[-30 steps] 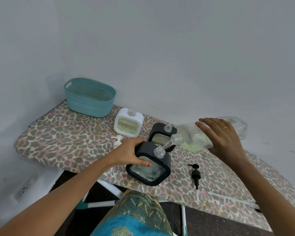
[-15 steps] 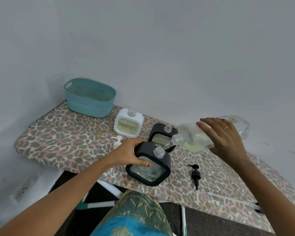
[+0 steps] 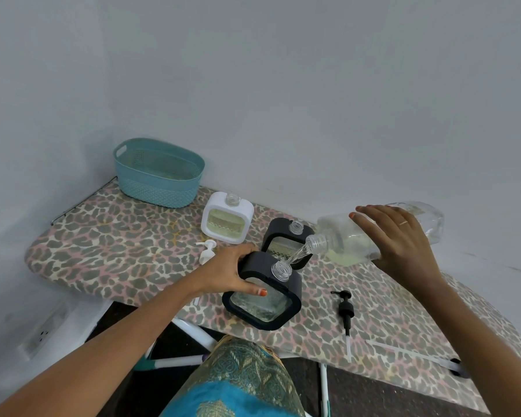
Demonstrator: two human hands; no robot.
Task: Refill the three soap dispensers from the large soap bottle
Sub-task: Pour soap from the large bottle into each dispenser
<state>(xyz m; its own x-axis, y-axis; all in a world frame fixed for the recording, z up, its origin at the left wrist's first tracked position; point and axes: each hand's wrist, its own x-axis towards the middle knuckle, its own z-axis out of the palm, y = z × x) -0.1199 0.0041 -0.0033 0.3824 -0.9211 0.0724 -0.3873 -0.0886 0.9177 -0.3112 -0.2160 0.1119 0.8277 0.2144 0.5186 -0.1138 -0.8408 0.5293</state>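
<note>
Can't read any label on the large soap bottle [image 3: 340, 236] from here, it just looks clear with pale yellow-green soap pooled along its low side.

We're using the near black dispenser [image 3: 260, 310] as our reference. Our left hand [image 3: 232, 270] grips its upper left corner, thumb [image 3: 257, 291] across the front window and the other fingers curled round the back. The bottle lies almost flat just up and right of it, open neck pointed down at the dispenser's clear threaded mouth, with a thin stream [image 3: 297, 255] running between them. Our right hand [image 3: 400, 239] clamps the bottle's middle, fingers spread over the top, thumb hidden underneath.

Versus a second ago, barely anything differs: same grips, and the bottle has edged a hair to the right.

The second black dispenser [image 3: 279, 233] stands right behind, the white dispenser [image 3: 226, 219] further back left, and both are uncapped. A white pump [image 3: 207, 251] lies to the left, a black pump [image 3: 345, 308] to the right, and the teal basket [image 3: 158, 176] sits far back left, all on the leopard-print ironing board [image 3: 117, 245].
</note>
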